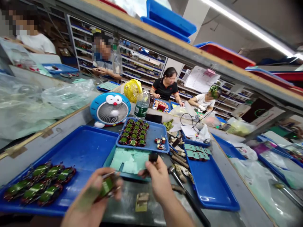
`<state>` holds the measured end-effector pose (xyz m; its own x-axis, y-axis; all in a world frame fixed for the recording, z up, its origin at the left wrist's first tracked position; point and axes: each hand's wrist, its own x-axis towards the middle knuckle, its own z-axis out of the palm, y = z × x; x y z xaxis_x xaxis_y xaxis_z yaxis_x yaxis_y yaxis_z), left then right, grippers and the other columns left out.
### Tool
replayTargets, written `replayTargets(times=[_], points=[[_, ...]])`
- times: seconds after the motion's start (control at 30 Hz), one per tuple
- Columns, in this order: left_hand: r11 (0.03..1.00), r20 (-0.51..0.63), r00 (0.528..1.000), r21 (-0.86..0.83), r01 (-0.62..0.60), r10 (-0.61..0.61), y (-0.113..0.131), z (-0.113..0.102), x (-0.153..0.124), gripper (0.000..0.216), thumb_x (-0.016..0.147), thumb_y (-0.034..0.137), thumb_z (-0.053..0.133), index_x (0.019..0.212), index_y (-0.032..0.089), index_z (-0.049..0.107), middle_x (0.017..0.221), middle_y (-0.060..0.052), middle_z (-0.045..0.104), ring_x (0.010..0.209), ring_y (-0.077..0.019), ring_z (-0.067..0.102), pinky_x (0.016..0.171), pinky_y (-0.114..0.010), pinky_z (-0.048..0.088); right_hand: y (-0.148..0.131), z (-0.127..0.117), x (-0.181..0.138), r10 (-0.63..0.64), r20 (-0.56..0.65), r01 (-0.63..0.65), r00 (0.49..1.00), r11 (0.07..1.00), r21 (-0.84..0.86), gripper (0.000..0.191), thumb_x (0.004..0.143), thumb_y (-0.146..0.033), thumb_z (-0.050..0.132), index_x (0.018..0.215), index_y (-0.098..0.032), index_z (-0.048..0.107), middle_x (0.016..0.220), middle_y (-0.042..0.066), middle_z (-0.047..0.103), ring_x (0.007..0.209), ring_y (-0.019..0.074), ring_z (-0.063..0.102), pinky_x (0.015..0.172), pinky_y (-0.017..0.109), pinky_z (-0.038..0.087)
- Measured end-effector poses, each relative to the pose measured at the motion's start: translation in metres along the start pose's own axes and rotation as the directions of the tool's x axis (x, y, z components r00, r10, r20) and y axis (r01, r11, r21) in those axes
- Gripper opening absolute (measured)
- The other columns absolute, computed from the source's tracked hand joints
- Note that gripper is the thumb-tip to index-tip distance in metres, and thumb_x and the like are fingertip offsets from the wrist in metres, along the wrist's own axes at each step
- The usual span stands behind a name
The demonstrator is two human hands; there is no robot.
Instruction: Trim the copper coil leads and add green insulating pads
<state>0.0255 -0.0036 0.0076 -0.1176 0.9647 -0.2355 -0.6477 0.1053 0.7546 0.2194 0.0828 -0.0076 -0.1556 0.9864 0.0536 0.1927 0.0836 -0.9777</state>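
The left hand (pixel 87 198) is clamping a green-wrapped electronic component (pixel 106 186) between thumb and fingers, holding it up over the bench, while the right hand (pixel 158 179) is pinching a small black part (pixel 153 157) between thumb and fingertips. Both hands are closed on what they hold, and the two pieces are near each other but not touching.

Just left of the hands, a large blue tray (pixel 78 148) is holding six green-banded components in two rows of three. Ahead, a smaller blue tray (pixel 153 132) is carrying roughly twenty similar components in tight rows, plus three loose small parts (pixel 159 142) at its right end. Beneath that tray, a teal tray (pixel 113 160) is holding pale green paper sheets (pixel 130 160). To the right, a long blue tray (pixel 210 186) is holding one row of components tagged with green paper (pixel 196 152).

A blue cartoon-cat desk fan (pixel 110 110) and one plastic bottle (pixel 142 105) are standing beyond the trays. Four co-workers (pixel 165 88) are sitting farther along the benches.
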Motion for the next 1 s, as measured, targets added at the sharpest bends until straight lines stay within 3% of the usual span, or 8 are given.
replayTargets(times=[0.1,0.2,0.3,0.4,0.57,0.73,0.83,1.0], points=[[0.999,0.179,0.984,-0.044,-0.008,0.016,0.004,0.05,0.005,0.036,0.088,0.051,0.078,0.109,0.022,0.07,0.091,-0.007,0.077,0.078,-0.0224,0.071,0.079,-0.032,0.059,-0.02,0.009,-0.033,-0.014,0.068,-0.004,0.998,0.966,0.257,0.034,0.099,-0.053,0.057,0.11,-0.021,0.056,0.092,0.005,0.07,0.078,0.0188,0.071,0.074,0.031,0.059],[0.992,0.21,0.977,-0.114,0.062,-0.037,0.004,0.072,0.01,0.032,0.092,0.05,0.075,0.107,0.021,0.072,0.089,-0.008,0.077,0.073,-0.0194,0.07,0.075,-0.029,0.059,-0.023,-0.008,-0.052,-0.074,0.13,0.01,0.989,0.898,0.44,0.043,0.093,-0.045,0.074,0.128,-0.024,0.062,0.108,0.008,0.073,0.094,0.0214,0.072,0.086,0.035,0.058],[0.967,0.198,0.969,-0.18,0.183,-0.147,0.001,0.076,0.011,0.033,0.092,0.049,0.076,0.103,0.018,0.073,0.086,-0.009,0.077,0.07,-0.0179,0.069,0.071,-0.027,0.059,-0.009,-0.031,-0.059,-0.15,0.109,0.109,0.983,0.943,0.315,0.068,0.083,-0.042,0.086,0.144,-0.03,0.058,0.138,0.01,0.062,0.12,0.0275,0.064,0.105,0.041,0.052],[0.938,0.194,0.955,-0.225,0.265,-0.223,-0.008,0.078,0.01,0.034,0.089,0.048,0.079,0.1,0.015,0.075,0.084,-0.011,0.077,0.067,-0.0175,0.069,0.067,-0.026,0.059,0.004,-0.042,-0.062,-0.149,0.148,0.104,0.978,0.955,0.278,0.066,0.087,-0.051,0.081,0.146,-0.031,0.059,0.148,0.01,0.055,0.137,0.032,0.052,0.119,0.047,0.039],[0.932,0.181,0.953,-0.232,0.28,-0.241,-0.022,0.087,0.01,0.036,0.088,0.046,0.081,0.099,0.012,0.075,0.084,-0.012,0.078,0.064,-0.0164,0.069,0.064,-0.025,0.059,0.014,-0.031,-0.072,-0.111,0.162,0.024,0.981,0.886,0.464,0.06,0.093,-0.048,0.076,0.146,-0.029,0.057,0.137,0.01,0.067,0.128,0.029,0.061,0.116,0.048,0.044],[0.94,0.207,0.947,-0.187,0.284,-0.245,-0.028,0.091,0.009,0.035,0.096,0.048,0.071,0.1,0.014,0.07,0.085,-0.011,0.076,0.065,-0.0164,0.068,0.07,-0.027,0.058,0.02,-0.039,-0.076,-0.147,0.019,0.111,0.989,0.819,0.563,0.049,0.098,-0.041,0.071,0.145,-0.035,0.056,0.147,0.008,0.062,0.131,0.0266,0.062,0.108,0.042,0.054],[0.97,0.26,0.946,-0.099,0.224,-0.192,-0.026,0.085,0.005,0.034,0.095,0.05,0.072,0.106,0.019,0.065,0.087,-0.007,0.074,0.061,-0.0128,0.062,0.074,-0.029,0.056,0.019,-0.062,-0.076,-0.062,-0.132,0.131,0.989,0.779,0.613,0.041,0.101,-0.04,0.066,0.141,-0.038,0.06,0.146,0.006,0.063,0.11,0.0231,0.074,0.101,0.041,0.059],[0.925,0.411,0.902,0.377,-0.036,-0.133,-0.021,0.079,-0.006,0.034,0.094,0.046,0.073,0.117,0.025,0.06,0.102,-0.006,0.069,0.083,-0.0195,0.063,0.072,-0.028,0.051,0.012,-0.079,-0.087,-0.105,0.08,0.042,0.991,0.824,0.565,0.048,0.09,-0.031,0.081,0.135,-0.038,0.068,0.154,0.007,0.056,0.128,0.03,0.066,0.108,0.047,0.055]])
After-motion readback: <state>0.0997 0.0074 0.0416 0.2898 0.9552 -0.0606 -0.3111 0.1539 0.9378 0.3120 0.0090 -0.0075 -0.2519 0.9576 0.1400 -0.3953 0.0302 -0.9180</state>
